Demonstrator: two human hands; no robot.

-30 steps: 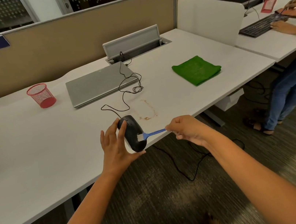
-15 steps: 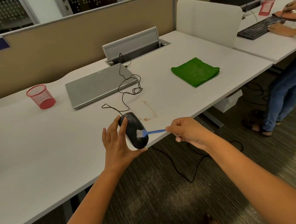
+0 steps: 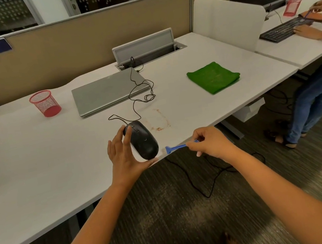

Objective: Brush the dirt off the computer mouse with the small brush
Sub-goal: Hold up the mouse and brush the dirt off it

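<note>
Spanning a cubicle, white desk (image 3: 37, 165), reddish dirt smear (image 3: 158, 120), striped carpet (image 3: 169, 214)

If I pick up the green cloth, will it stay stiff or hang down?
The green cloth is folded and soft-edged, so it would probably droop and unfold. It looks light. Lying flat on the desk, it should not roll or tip.

A glossy black corded mouse (image 3: 143, 141) is held tilted above the bench's near edge, its cable trailing back. Just right of it, a small blue brush (image 3: 174, 148) points its pale bristles toward the mouse's rear end.
</note>
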